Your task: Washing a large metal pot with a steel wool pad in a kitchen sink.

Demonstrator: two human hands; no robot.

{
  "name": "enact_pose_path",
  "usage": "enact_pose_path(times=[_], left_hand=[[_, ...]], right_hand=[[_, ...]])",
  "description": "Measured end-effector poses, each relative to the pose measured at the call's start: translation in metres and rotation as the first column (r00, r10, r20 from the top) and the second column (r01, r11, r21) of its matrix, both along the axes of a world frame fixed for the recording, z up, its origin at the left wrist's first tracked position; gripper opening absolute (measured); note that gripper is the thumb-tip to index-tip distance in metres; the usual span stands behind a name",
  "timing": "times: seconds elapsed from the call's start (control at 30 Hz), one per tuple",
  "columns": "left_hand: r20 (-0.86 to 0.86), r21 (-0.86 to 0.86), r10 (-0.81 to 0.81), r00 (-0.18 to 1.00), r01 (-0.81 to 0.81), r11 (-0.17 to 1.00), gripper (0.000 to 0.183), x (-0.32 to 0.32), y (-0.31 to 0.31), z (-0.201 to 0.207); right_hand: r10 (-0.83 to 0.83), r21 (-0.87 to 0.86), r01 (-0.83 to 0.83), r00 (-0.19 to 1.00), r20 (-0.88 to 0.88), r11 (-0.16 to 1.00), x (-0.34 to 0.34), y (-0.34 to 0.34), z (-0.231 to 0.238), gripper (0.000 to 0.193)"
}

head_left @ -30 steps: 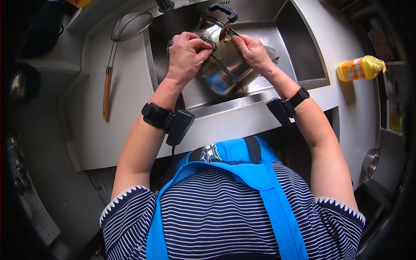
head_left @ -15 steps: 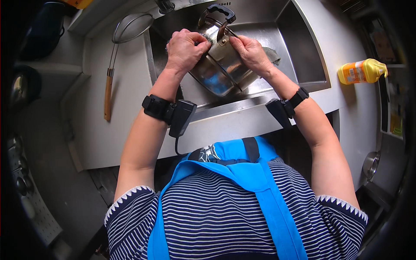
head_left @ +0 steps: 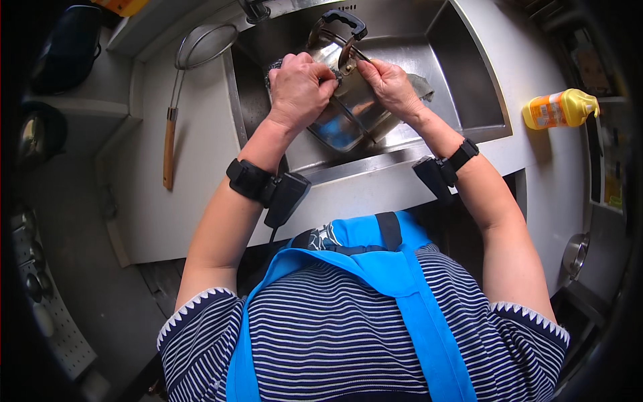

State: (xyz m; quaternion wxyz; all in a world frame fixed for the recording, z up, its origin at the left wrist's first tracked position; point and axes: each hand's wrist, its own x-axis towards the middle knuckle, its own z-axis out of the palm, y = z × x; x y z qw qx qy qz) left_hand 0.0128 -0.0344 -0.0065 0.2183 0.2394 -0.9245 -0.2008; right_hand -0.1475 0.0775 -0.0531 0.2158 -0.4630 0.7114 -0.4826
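The left grip [head_left: 298, 92] is closed around a wiry scouring pad [head_left: 273, 66] against the metal pot [head_left: 343, 127]; the right grip [head_left: 394, 90] pinches the pot's rim, probably to steady it. The pot sits tilted inside the sink [head_left: 467, 84], perhaps to turn its side toward the pad.

Soft, moderate light brightens the counter [head_left: 144, 214] and glints off the steel sink [head_left: 459, 100] and pot [head_left: 341, 127], with a faint shadow beside the bottle [head_left: 561, 108], while toward the black, rounded border straight edges bow, the left shelf [head_left: 94, 105] lies dim and fine detail looks soft.
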Motion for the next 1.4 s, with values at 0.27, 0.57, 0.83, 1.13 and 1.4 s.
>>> enact_pose_path(times=[0.27,0.57,0.83,1.13,1.4], left_hand=[[0.067,-0.024,0.014,0.998,-0.013,1.000,0.018,-0.007,-0.008,0.001],[0.087,-0.047,-0.019,0.996,0.023,0.999,0.015,-0.007,-0.007,0.003],[0.160,0.139,0.034,0.987,-0.056,0.989,0.014,-0.011,-0.017,0.011],[0.224,0.263,0.107,0.969,-0.166,0.950,0.016,-0.002,-0.033,0.014],[0.185,0.277,0.168,0.968,-0.215,0.937,0.014,0.000,-0.022,0.018]], right_hand=[[0.017,-0.013,-0.017,1.000,0.007,1.000,-0.005,0.004,-0.003,0.036],[0.013,-0.025,-0.012,1.000,0.018,1.000,-0.009,0.004,-0.005,0.035],[0.051,0.034,-0.051,0.999,0.003,0.998,-0.005,0.002,-0.002,0.038],[0.096,0.035,-0.095,0.995,-0.009,0.995,-0.001,-0.001,0.003,0.037],[0.113,0.022,-0.114,0.993,0.040,0.993,0.003,-0.003,0.009,0.035]])
